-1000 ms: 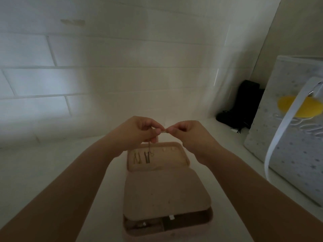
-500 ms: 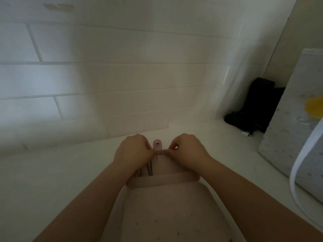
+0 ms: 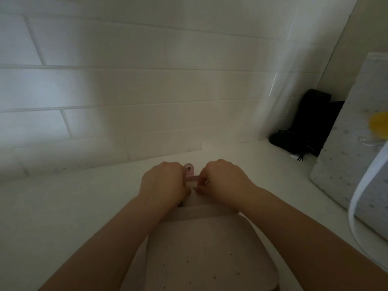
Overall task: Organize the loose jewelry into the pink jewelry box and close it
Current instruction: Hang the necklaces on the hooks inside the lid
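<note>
Hands, left (image 3: 163, 185) and right (image 3: 225, 181), both curled, pinching something tiny over the open box (image 3: 210, 248) lid

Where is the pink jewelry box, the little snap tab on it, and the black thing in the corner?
pink jewelry box (image 3: 210, 255): head view, on its flat middle panel.
snap tab (image 3: 189, 169): head view, by its round snap.
black thing (image 3: 310, 120): head view, on its upright dark body.

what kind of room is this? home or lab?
Probably a home, maybe a bathroom or kitchen counter, not a lab. White tiled wall behind a white counter, a pink jewelry box lying open, and a spotted gift bag with a ribbon handle at the right.
</note>
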Demonstrator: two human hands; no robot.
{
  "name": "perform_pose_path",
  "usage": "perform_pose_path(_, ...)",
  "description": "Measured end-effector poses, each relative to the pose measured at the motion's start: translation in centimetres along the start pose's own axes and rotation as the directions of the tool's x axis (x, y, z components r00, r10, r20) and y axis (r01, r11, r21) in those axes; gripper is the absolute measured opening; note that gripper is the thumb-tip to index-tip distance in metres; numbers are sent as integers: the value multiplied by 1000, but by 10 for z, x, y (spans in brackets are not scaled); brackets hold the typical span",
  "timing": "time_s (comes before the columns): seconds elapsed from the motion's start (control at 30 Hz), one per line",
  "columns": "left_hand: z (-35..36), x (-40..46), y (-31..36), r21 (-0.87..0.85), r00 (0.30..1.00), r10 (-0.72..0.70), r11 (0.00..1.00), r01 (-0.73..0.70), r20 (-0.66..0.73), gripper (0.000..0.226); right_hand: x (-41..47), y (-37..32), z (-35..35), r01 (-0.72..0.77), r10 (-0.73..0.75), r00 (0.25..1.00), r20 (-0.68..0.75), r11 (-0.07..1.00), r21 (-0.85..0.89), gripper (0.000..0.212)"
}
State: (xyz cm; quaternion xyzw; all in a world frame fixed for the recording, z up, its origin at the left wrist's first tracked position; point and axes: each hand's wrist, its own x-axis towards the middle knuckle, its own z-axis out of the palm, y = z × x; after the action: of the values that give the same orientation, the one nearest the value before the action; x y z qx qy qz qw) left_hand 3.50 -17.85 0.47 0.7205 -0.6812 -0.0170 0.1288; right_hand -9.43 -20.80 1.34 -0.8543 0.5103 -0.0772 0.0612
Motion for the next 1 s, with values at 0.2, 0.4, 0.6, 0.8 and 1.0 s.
perform_pose_path(0.2,-7,-18,-6,-28,985,168,986,-167,48,19,-15,5,-11,43,-64,985,157,989,138,21)
perform_pose_path(0.4,-10,-23,-3,-85,941,318,947,-309,116,21,-20,3,-20,48,-115,971,210,952,302,17)
perform_pose_path(0.6,-19,-25,-14,-325,953,286,915,-240,100,16,-20,7,-16,-68,-4,990,144,871,486,16)
perform_pose_path(0.8,-21,-24,-22,-234,963,245,948,-214,115,27,-23,8,-15,-98,39,985,167,926,365,24)
perform_pose_path(1.0,-14,-24,-18,-269,930,343,915,-300,130,32,-23,-6,-11,-51,-56,976,210,880,473,30)
